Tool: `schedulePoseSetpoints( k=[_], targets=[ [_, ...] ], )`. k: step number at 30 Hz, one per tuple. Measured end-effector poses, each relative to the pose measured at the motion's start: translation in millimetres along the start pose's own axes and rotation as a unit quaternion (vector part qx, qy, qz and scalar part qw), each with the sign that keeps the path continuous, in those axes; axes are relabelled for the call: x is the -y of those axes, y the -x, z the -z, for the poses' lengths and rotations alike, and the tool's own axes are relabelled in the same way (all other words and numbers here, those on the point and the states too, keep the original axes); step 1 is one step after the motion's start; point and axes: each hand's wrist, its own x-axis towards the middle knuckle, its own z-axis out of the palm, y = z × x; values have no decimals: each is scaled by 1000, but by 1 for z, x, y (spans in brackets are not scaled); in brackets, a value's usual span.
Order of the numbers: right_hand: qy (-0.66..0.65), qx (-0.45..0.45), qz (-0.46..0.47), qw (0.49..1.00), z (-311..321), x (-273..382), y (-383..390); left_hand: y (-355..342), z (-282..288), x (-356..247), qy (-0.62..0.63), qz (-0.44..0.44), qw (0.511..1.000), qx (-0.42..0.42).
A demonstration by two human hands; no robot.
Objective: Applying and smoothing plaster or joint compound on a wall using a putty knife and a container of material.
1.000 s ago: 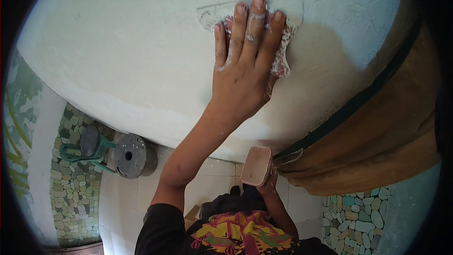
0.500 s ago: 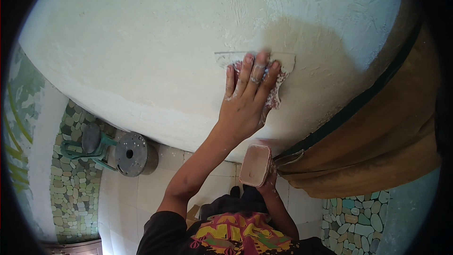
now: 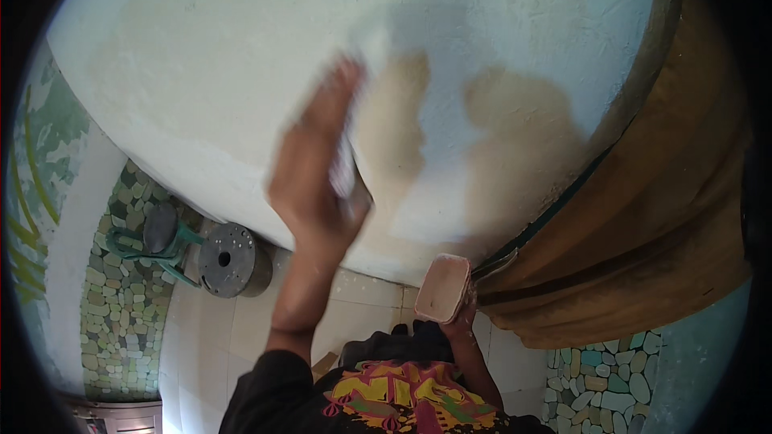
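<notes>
My left hand (image 3: 310,165) is raised in front of the pale wall (image 3: 217,88), smeared by motion. Its fingers and thumb close on a putty scraper (image 3: 344,173), seen nearly edge-on, with whitish and reddish smears. Whether the blade touches the wall I cannot tell; a shadow of the hand falls to its right. Lower down, near my body, my right hand (image 3: 462,317) grips a rectangular pinkish tub (image 3: 443,289) from its right side. The tub's mouth faces up and its inside is coated with pale putty. Most of the right fingers are hidden by the tub.
A brown cloth (image 3: 619,249) hangs along the wall's right edge. On the left stand a grey cylinder (image 3: 233,261) with a hole in its top and a green plastic chair (image 3: 173,253). Pebble-patterned strips (image 3: 125,321) border the pale tiled floor (image 3: 209,337).
My left hand has swung left with the scraper, turning from flat against the wall to edge-on. The tub in my right hand has shifted only slightly.
</notes>
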Motion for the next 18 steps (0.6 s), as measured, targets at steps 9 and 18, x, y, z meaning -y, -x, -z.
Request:
schedulePoseSetpoints(
  k=[9, 18],
  targets=[
    [-8, -18, 2, 1000, -4, 0, -6, -22, -51, -14, -122, -21, 985, 120],
    [-16, -12, 1, 1000, -6, -8, -16, -37, -52, 2, -97, -1, 995, 12]
  ],
)
